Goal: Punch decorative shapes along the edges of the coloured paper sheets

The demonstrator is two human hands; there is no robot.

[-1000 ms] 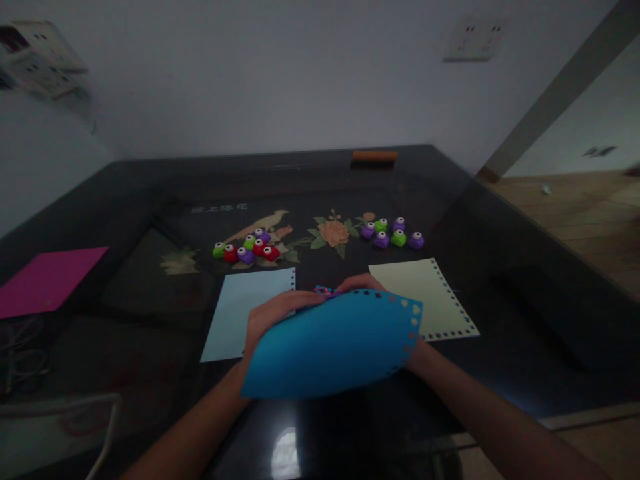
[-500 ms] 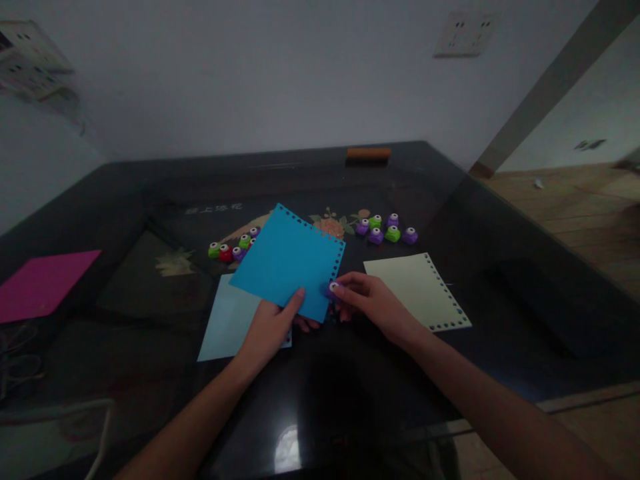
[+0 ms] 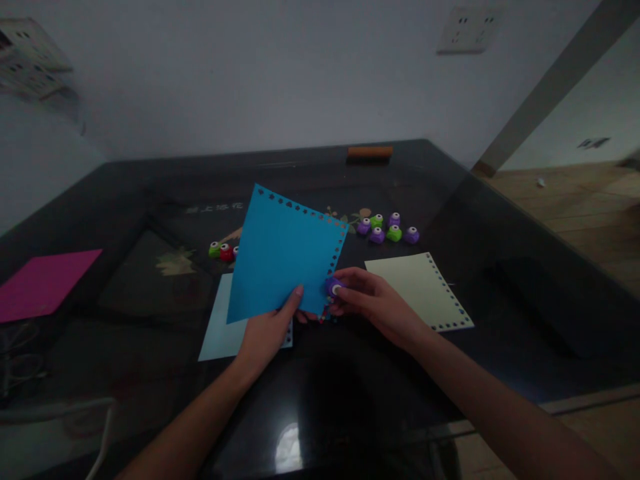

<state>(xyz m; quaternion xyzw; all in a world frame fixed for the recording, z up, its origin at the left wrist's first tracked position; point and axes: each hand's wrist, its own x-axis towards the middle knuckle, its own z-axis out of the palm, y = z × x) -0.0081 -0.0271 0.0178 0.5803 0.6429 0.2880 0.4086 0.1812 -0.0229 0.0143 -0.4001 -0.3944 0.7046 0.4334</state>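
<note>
At the far left a flat, smooth pink sheet lies on the glossy dark tabletop, with a thin looped cable just below it. Next comes a pale blue sheet, flat and partly covered. Beyond it a rounded green punch and a red punch, both shiny and topped with a white eye, sit beside the raised paper.

The left hand grips the lower edge of a bright blue sheet, thumb on top, fingers underneath. The sheet is held up, tilted and slightly bowed. At its lower right edge the right hand pinches a purple punch between thumb and fingers; whether the paper sits in its slot cannot be told. Tiny coloured bits show just below.

Further right are six more rounded punches, purple and green, and a flat cream sheet.

The blue sheet's left edge is plain; small cut-outs line its top and right edges. The cream sheet has holes along its right and bottom edges. Bare tabletop separates the pink and pale blue sheets, and more stretches from the hands to the near edge.
</note>
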